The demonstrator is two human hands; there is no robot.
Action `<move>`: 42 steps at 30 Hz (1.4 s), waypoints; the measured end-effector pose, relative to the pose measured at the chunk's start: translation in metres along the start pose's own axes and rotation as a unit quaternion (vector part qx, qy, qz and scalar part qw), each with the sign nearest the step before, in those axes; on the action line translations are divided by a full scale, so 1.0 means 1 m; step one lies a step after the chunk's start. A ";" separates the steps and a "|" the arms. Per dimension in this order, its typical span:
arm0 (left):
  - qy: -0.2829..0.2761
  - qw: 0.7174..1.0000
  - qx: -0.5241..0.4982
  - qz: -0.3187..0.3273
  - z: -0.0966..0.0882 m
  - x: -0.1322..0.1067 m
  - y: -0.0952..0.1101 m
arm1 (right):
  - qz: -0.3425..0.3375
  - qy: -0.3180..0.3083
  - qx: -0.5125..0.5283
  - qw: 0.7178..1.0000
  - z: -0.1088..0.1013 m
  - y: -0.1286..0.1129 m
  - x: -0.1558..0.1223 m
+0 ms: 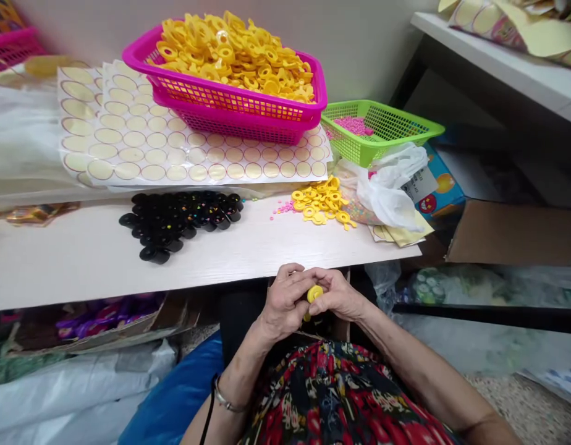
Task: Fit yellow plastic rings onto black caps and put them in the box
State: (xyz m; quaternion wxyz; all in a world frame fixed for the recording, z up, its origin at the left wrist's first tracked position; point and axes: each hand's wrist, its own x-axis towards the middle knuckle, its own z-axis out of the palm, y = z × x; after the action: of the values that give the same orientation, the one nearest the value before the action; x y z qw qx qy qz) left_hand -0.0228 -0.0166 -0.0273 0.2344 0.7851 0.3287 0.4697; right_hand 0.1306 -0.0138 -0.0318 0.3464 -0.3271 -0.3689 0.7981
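My left hand (289, 301) and my right hand (335, 295) meet in front of the table's near edge, above my lap. Between their fingers is a small yellow plastic piece (315, 293) with a round top, gripped from both sides. On the table beyond lies a loose pile of yellow ring-shaped plastic pieces (320, 201), with small pink beads (285, 208) beside it. Farther left stand several black plastic cups (183, 216) packed close together, some with coloured beads in them.
A pink basket (230, 114) heaped with yellow pieces rests on sticker sheets (128, 148) at the back. Right of it are a green basket (382, 133) with pink pieces, a white plastic bag (392, 191) and a cardboard box (512, 235). A shelf (508, 65) juts in at upper right.
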 end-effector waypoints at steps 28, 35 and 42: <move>-0.074 0.994 -0.043 -0.062 0.013 -0.005 -0.006 | 0.017 0.054 0.090 0.994 -0.009 0.009 -0.015; -0.040 0.992 -0.054 -0.109 0.013 -0.008 0.009 | -0.060 0.068 0.106 0.990 -0.002 0.010 -0.021; 0.006 0.996 -0.045 -0.076 0.027 -0.007 0.028 | -0.055 0.073 0.079 0.993 0.001 0.005 -0.035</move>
State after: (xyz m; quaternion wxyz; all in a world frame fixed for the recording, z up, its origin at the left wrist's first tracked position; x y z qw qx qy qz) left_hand 0.0069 -0.0425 -0.0246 0.3021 0.7438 0.3673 0.4697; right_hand 0.1474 -0.0441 -0.0256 0.4408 -0.3353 -0.2959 0.7783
